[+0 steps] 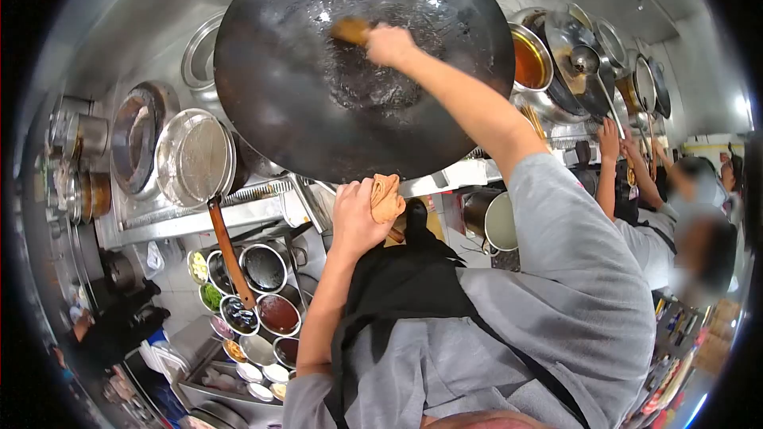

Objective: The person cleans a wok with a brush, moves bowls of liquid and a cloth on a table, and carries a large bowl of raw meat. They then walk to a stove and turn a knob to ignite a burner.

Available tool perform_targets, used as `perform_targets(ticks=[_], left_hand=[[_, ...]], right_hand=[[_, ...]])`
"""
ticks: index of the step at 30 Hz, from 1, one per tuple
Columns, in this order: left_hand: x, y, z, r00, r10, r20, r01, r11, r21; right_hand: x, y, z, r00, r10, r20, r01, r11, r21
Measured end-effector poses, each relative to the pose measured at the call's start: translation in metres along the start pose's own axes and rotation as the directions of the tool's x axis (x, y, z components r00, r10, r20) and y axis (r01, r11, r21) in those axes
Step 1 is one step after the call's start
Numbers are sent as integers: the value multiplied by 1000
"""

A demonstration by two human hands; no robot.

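Note:
A large black wok (270, 87) fills the top middle, its inside wet and shiny around the center. My right hand (389, 45) reaches over the wok, closed on a yellow-brown brush (350, 30) whose end lies against the wet metal; motion blurs the brush a little. At the wok's near rim, my left hand (354, 218) is closed on a folded orange cloth (388, 199) pressed to the edge. Whether the fingers also grip a wok handle under the cloth is hidden.
Left of the wok rests a wooden-handled strainer (195, 157), above several sauce and ingredient pots (278, 314). At right stand a pot of reddish-brown oil (531, 59) and another wok with a ladle (585, 59). Co-workers (644, 230) work along the right; a bucket (501, 222) is below.

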State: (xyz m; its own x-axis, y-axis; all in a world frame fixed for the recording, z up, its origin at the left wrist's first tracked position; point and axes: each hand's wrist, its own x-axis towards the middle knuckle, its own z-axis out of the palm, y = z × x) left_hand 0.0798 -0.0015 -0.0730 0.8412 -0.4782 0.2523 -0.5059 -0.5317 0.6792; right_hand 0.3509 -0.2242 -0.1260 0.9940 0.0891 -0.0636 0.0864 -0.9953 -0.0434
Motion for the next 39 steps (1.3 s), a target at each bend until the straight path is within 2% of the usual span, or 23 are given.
perform_targets(ticks=[3, 5, 7, 9, 12, 13, 14, 15, 16, 18, 21, 23, 26, 27, 28, 29, 31, 32, 34, 35, 36, 37, 39], left_hand=[[0, 2, -2, 1000, 10, -16, -10, 1000, 7], [0, -1, -2, 1000, 22, -20, -22, 1000, -8], [-1, -6, -1, 998, -24, 53, 27, 998, -58], [1, -3, -3, 999, -22, 48, 26, 996, -83], [3, -8, -5, 999, 43, 12, -41, 991, -129], [1, -10, -4, 998, 47, 30, -43, 992, -120], [0, -11, -4, 998, 55, 43, -50, 993, -107], [3, -12, -5, 997, 68, 38, -63, 993, -104], [3, -12, -6, 996, 79, 47, -73, 992, -107], [2, -12, -9, 992, 109, 70, -101, 989, -111], [3, -12, -8, 988, 94, 119, -81, 990, -114], [4, -14, -7, 990, 91, 105, -78, 990, -117], [3, -19, -5, 991, 122, 60, -117, 989, -90], [4, -19, -6, 992, 118, 43, -114, 990, -87], [3, -18, -7, 991, 117, 63, -111, 990, -88], [2, -18, -7, 990, 114, 87, -106, 990, -90], [1, -20, -5, 991, 106, 83, -97, 991, -97], [1, -20, -5, 991, 108, 85, -99, 990, -98], [2, -18, -6, 990, 119, 71, -111, 988, -106], [3, -18, -7, 992, 108, 65, -102, 991, -87], [3, -18, -8, 991, 111, 69, -105, 990, -94], [2, -17, -8, 990, 113, 79, -105, 989, -103], [0, -18, -5, 991, 103, 86, -95, 992, -85]], right_hand=[[-71, -50, -8, 961, -268, 66, 271, 962, -40], [-139, -51, -16, 899, -436, 33, 437, 898, -42], [-190, -37, -44, 898, -404, 177, 408, 913, 11], [-196, -3, -48, 939, -204, 277, 263, 945, -196], [-115, 79, -13, 995, -92, -44, 70, 932, -357], [-78, 86, -13, 997, -8, -75, -14, 960, -279], [-47, 71, -21, 984, 179, -20, -180, 971, -159], [-20, 52, -17, 959, 278, -59, -282, 956, -75], [-3, 31, -15, 961, 273, -45, -274, 962, -9], [10, -29, -20, 970, 235, 61, -235, 972, 4], [-23, -94, -15, 999, -37, 13, 37, 999, -14], [-81, -106, -31, 973, -226, 41, 223, 972, 80], [-174, -78, -55, 926, -342, 162, 343, 939, 24], [-194, -59, -67, 908, -297, 296, 315, 949, -16], [-209, -36, -74, 907, -253, 338, 294, 953, -75], [-212, -9, -74, 922, -129, 365, 195, 969, -150], [-183, 58, -69, 944, 16, 328, 125, 907, -403], [-151, 98, -53, 984, 25, 178, 57, 897, -439], [-63, 137, -39, 989, 48, -143, -94, 936, -340], [-19, 126, -42, 977, 130, -170, -172, 949, -265], [26, 107, -39, 960, 223, -166, -246, 960, -134], [51, 72, -37, 933, 273, -233, -269, 962, 49], [75, -9, -43, 952, 293, -84, -268, 935, 232]])
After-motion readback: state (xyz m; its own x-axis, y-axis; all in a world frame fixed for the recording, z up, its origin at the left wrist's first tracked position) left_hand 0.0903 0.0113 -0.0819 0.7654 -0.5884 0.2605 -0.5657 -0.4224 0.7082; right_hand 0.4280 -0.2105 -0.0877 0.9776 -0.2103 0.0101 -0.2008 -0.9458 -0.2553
